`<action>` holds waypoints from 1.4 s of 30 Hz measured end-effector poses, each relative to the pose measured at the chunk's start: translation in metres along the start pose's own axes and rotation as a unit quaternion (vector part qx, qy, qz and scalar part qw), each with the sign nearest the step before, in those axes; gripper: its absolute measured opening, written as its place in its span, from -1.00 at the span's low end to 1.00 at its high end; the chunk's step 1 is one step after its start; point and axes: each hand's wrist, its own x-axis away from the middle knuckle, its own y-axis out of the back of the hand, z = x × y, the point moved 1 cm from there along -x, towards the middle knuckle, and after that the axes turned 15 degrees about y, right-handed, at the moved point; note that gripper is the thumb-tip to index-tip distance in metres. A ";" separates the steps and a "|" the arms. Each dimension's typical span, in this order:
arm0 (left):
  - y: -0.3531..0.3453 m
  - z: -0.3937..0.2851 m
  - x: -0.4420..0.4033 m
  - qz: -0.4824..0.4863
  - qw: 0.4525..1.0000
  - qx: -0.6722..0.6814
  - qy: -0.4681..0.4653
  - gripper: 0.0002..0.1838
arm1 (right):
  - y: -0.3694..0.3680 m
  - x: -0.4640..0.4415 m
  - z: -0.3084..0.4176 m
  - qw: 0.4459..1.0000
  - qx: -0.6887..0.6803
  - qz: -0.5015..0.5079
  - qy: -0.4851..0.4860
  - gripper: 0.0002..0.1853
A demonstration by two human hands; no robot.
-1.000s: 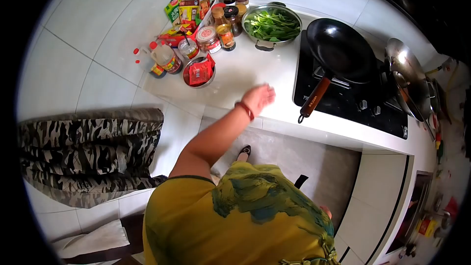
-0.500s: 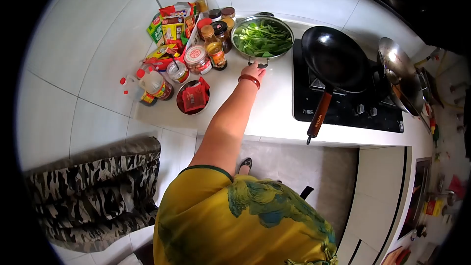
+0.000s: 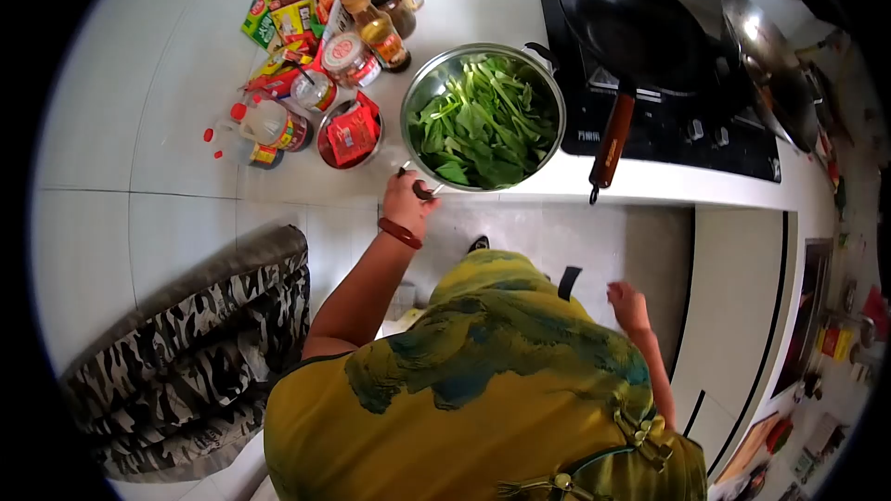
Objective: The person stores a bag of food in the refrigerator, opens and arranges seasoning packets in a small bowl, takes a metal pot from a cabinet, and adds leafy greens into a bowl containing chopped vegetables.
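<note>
A steel pot (image 3: 419,168) full of green leafy vegetables (image 3: 483,125) stands at the front of the counter, left of the stove. My left hand (image 3: 408,201) is closed around its near handle, at the pot's lower left. The pot's other dark handle (image 3: 541,56) points to the back right. My right hand (image 3: 630,307) is beside my body, below the counter edge, its fingers loosely curled with nothing visible in them. Close to my left hand, a bowl (image 3: 350,165) holds red packets (image 3: 354,134).
Seasoning bottles and jars (image 3: 378,32) crowd the counter's back left, with food packets (image 3: 295,19) behind. A black frying pan (image 3: 636,28) sits on the stove (image 3: 687,139), its brown handle (image 3: 613,144) jutting past the front edge. A metal wok (image 3: 756,46) is farther right.
My left hand has brought the pot from the back of the counter toward me, to the front edge. My right hand has come into view at the right. The camera view has shifted.
</note>
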 end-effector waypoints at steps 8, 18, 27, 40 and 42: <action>0.025 -0.031 -0.025 -0.065 0.990 -0.070 -0.107 -0.85 | 0.042 -0.116 0.091 0.952 -0.293 -0.090 0.006 -0.71; 0.021 -0.046 -0.041 -0.067 0.984 -0.104 -0.128 -0.79 | 0.045 -0.265 0.134 0.856 -0.509 -0.086 -0.040 -0.59; 0.028 -0.043 -0.059 -0.051 0.987 -0.082 -0.128 -0.78 | 0.038 -0.261 0.131 0.874 -0.474 -0.104 -0.031 -0.58; 0.040 -0.031 -0.022 0.068 0.995 -0.060 -0.041 -0.74 | 0.044 -0.234 0.109 0.818 -0.561 -0.125 -0.007 -0.60; 0.043 -0.021 -0.015 0.065 0.996 -0.058 -0.032 -0.73 | 0.038 -0.222 0.097 0.817 -0.558 -0.140 -0.026 -0.68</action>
